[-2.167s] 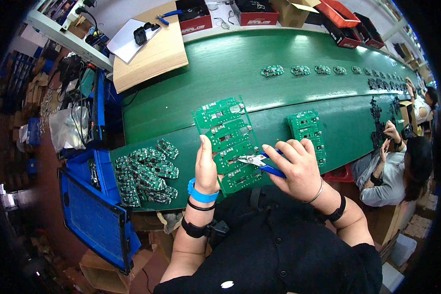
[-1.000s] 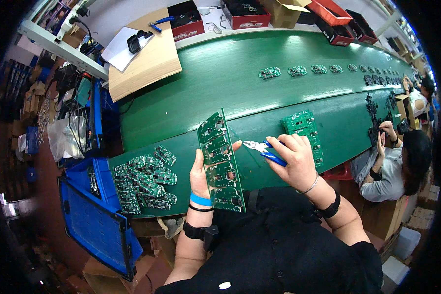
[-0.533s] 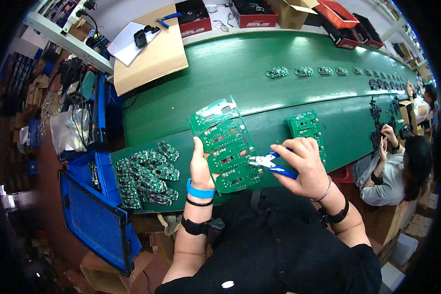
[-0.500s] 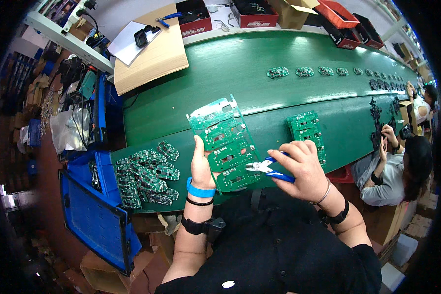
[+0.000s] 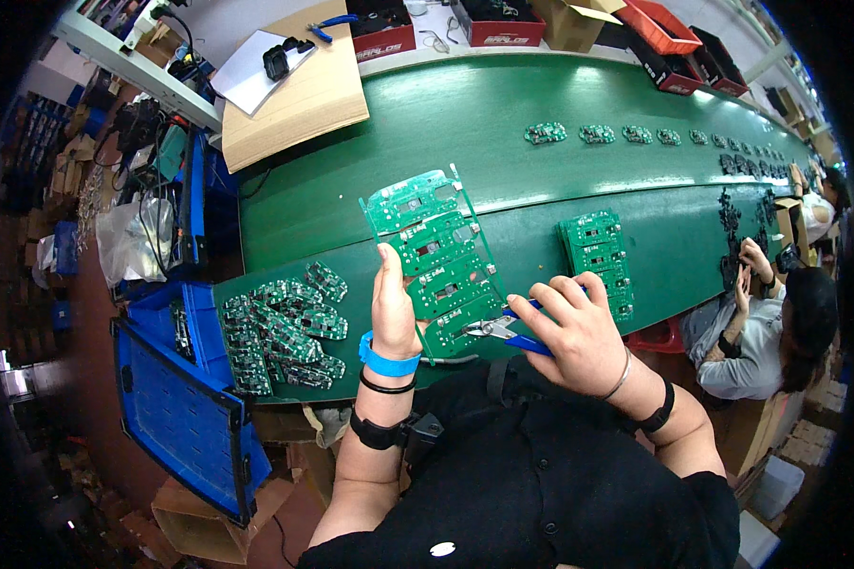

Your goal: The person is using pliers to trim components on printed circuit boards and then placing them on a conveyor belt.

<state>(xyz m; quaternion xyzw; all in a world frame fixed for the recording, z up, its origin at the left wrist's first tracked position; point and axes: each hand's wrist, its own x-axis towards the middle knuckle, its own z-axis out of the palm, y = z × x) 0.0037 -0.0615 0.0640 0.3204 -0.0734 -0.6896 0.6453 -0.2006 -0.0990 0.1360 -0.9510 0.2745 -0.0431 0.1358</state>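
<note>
The right grip (image 5: 579,343) holds blue-handled cutters (image 5: 527,343), tips at the near end of a green circuit panel (image 5: 460,268) to its left; the left grip (image 5: 396,308) clasps the panel's left side, loose boards (image 5: 289,332) on the counter (image 5: 531,247) left of it.

Work bench (image 5: 417,104), green, long seam | near half, left end: heap of small circuit boards (image 5: 285,327) | near half, right of centre: stack of board sheets (image 5: 595,256) | far half: row of single boards (image 5: 637,135), row of black parts (image 5: 754,169)
</note>
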